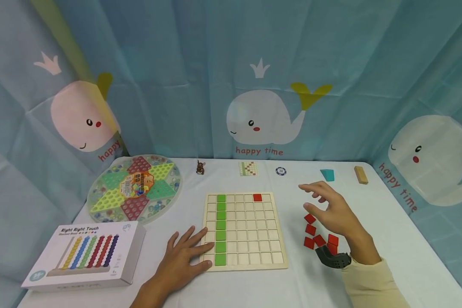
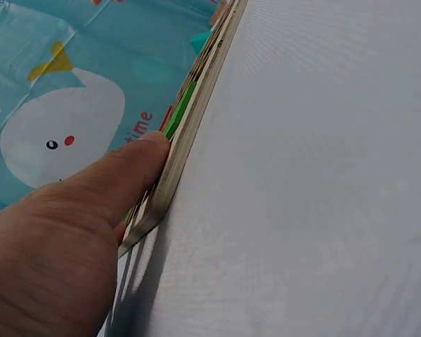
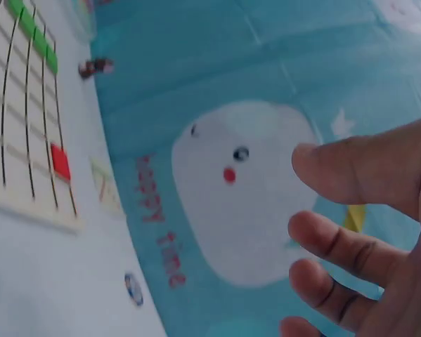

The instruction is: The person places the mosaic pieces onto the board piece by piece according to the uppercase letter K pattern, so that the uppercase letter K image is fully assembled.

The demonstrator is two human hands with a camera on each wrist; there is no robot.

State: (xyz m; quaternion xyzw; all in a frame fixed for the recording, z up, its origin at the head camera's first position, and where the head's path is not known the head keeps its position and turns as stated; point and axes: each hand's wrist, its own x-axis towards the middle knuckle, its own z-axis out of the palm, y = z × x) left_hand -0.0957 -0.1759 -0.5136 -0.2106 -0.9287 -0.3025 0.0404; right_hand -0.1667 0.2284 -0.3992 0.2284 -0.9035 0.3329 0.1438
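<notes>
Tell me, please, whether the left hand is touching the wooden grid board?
Touching: in the left wrist view the left hand presses its thumb against the wooden grid board edge, with no gap between them.

Left hand – thumb against board

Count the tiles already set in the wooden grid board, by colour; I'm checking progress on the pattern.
Green square tiles: 7
Red square tile: 1
Total: 8
</notes>
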